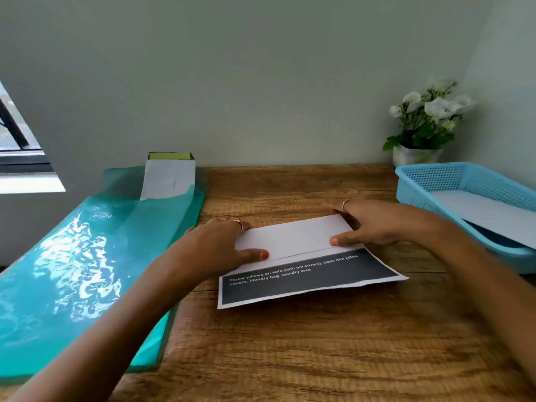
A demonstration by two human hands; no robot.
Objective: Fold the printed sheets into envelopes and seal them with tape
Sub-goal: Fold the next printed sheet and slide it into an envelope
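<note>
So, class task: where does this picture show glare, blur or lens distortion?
Head view: window glare ripples across the teal mat; wide-angle bending curves the table edge and wall; the flowers look soft; the printed sheet text stays readable.

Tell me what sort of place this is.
Probably a home or small-office desk set up for paperwork: a wooden table against a plain wall, a blue basket holding paper, and a potted plant in the corner.

the sheet (307, 274) is white with a dark grey band and pale letters. the basket (420, 181) is light blue with small holes, the table (290, 343) brown wood grain, the mat (72, 271) shiny turquoise.
</note>
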